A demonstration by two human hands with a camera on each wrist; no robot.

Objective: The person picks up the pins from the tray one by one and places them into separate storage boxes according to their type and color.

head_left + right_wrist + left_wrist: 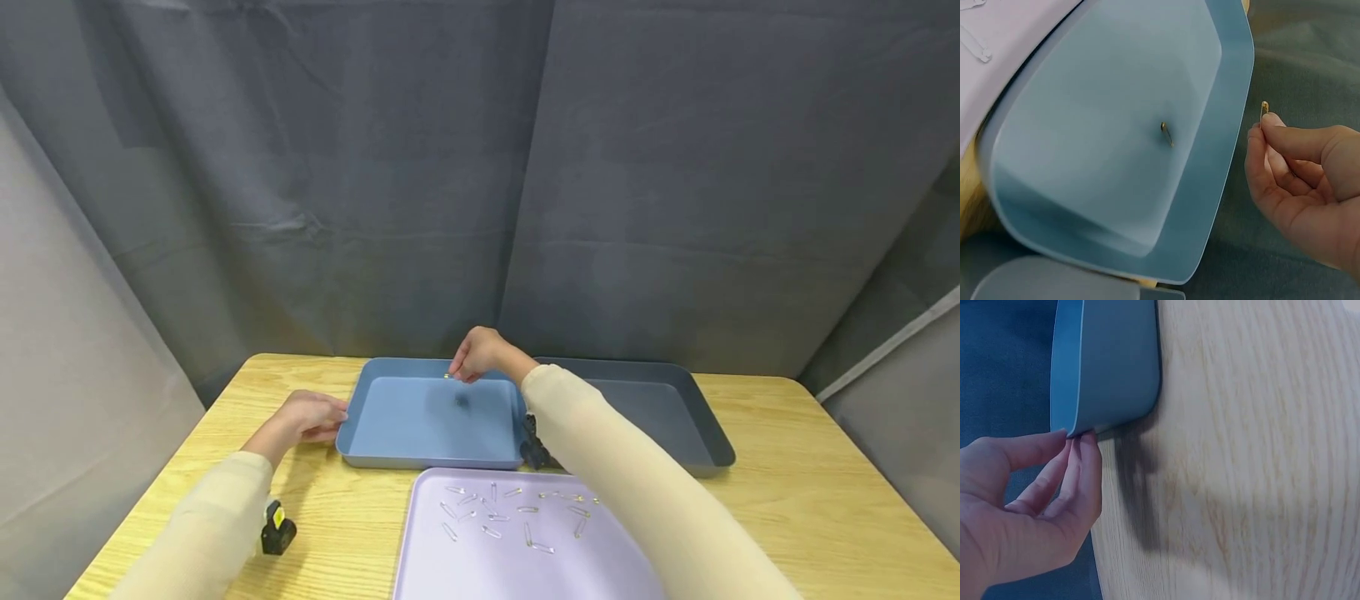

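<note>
My right hand [454,372] hovers over the far rim of the blue tray [352,433] and pinches a small gold safety pin [1264,107] between thumb and forefinger [1272,122]. Another gold pin [1166,133] lies on the blue tray's floor [1104,144]. At the tray's left corner [1110,369], my left hand [339,418] pinches the rim, thumb on one side and fingertips [1088,447] on the outer wall. In front lies a lavender tray [450,567] with several silver pins [491,517] scattered on it.
A dark grey tray [675,417] lies right of the blue one, touching it. All three trays rest on a light wooden table [810,483]. Grey curtains hang close behind the table and on both sides.
</note>
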